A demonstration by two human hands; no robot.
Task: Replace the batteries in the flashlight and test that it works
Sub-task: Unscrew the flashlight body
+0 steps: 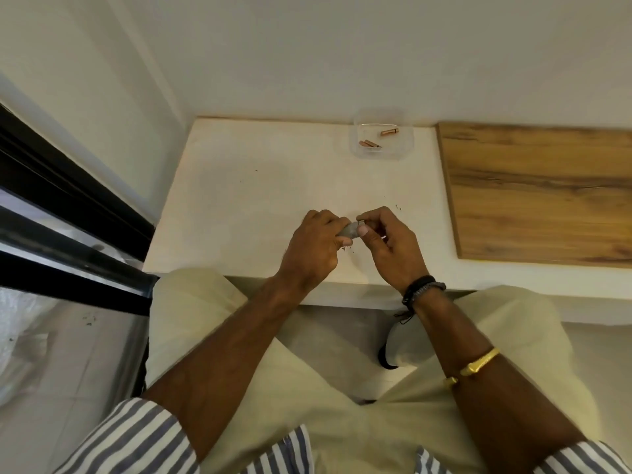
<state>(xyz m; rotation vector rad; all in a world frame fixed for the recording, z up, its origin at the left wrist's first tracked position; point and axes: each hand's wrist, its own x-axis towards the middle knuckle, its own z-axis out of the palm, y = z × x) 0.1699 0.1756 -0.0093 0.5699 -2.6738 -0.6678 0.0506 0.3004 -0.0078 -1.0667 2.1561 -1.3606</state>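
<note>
Gripping a small grey flashlight (349,231) between them, both hands work just above the near part of the white table (273,186). The left hand (316,248) is curled tight around the body of the flashlight, so that only a short grey stretch shows past its knuckles. The right hand (386,241) pinches the exposed end with thumb and forefinger, the other fingers folded loosely behind; whether that end is a loose cap or still joined to the body cannot be told. On the right wrist sits a dark band (422,289), and higher on that forearm a gold bangle (478,362). Both sleeves are striped and rolled back. Beyond the hands, well apart from them at the far edge of the table by the wall, stands a clear plastic container (403,147) with three copper-coloured batteries in it: one battery (389,132) lying alone toward the back and a pair of batteries (369,144) side by side nearer the front. A wooden board (540,193) lies flat at the right of the table.
</note>
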